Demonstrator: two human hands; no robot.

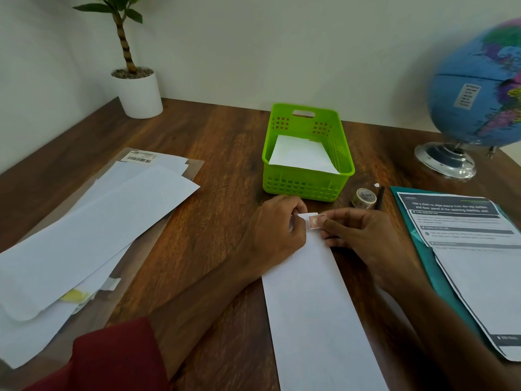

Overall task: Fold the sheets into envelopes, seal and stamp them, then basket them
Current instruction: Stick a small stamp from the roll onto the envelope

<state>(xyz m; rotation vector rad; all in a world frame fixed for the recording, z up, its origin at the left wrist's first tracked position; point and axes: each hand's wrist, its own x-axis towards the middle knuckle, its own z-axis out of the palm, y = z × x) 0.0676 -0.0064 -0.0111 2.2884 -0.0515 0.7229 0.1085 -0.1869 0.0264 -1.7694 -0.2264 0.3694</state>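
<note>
Head view: both hands, left (pixel 277 225) and right (pixel 358 235), pinching stamp (pixel 316 221) at envelope (pixel 315 300) top; stamp design blurred; envelope's near end cut off.

— Where's the stamp (pixel 316 221)?
— Pinched at its right edge by the right hand's (pixel 363 235) fingers (pixel 332 221), sitting at the top end of the long envelope (pixel 310 300) on the wooden surface (pixel 220 153).
— And the left hand (pixel 277 230)?
— Its fingers (pixel 296 214) curl onto the envelope's top left corner, just left of the stamp.
— What's past the fingers?
— The green basket (pixel 306 184), with folded white paper (pixel 301 153) inside. A tape roll (pixel 364 198) and a dark pen (pixel 380 197) lie just beyond the right fingers.
— Farther left?
— A loose pile of sheets (pixel 84 235), well apart. A printed page (pixel 465 249) lies to the right.
</note>
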